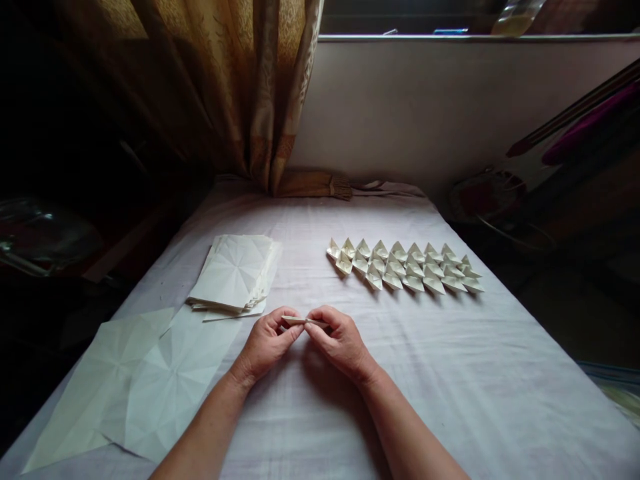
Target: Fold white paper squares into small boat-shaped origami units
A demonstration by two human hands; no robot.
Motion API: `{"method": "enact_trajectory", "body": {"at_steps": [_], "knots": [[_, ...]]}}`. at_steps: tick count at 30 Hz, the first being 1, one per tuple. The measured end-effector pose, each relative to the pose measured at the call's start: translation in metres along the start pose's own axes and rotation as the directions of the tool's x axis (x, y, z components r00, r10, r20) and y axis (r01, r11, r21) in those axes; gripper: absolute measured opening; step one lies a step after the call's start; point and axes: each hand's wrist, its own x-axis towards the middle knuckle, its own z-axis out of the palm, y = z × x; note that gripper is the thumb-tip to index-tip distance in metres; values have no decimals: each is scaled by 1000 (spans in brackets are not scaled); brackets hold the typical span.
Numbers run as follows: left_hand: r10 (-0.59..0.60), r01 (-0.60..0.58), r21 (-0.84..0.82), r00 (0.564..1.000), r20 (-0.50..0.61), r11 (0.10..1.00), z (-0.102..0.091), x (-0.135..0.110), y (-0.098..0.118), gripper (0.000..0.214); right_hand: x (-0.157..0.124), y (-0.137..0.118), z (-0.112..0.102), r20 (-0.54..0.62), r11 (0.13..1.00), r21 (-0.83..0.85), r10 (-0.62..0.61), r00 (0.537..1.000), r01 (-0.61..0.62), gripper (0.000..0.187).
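Observation:
A small folded piece of paper (294,320) is pinched between my two hands, held above the cloth near the middle of the view. My left hand (270,341) grips its left end between thumb and fingers. On the other end, my right hand (343,339) does the same, and the thumbs nearly meet. Part of the paper is hidden by the fingers. Beyond my right hand stand rows of folded paper boats (414,267), set close together. Left of my left hand lies a stack of creased paper sheets (235,270).
Two larger creased sheets (170,380) overlap at the front left. A pale cloth (450,373) covers the table. A gold curtain (270,87) hangs at the back, its hem reaching the far edge. A wall (400,107) rises behind.

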Motion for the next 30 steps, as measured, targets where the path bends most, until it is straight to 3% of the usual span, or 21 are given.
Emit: {"method": "enact_trajectory", "body": {"at_steps": [8,18,25,30], "knots": [[-40,40,5,993,113,999,-4,-4,5,24,-2,-3,-4,6,998,50,-32,999,32,14],[-77,74,44,996,55,996,-4,-4,4,32,-1,-9,-7,92,999,45,21,996,-26,27],[-151,158,-91,986,74,983,-8,-4,4,37,-1,-10,-7,127,989,132,44,991,-61,28],[-173,173,-149,985,10,974,-7,-3,1,40,1,-10,-12,189,997,52,48,981,-59,25]]}}
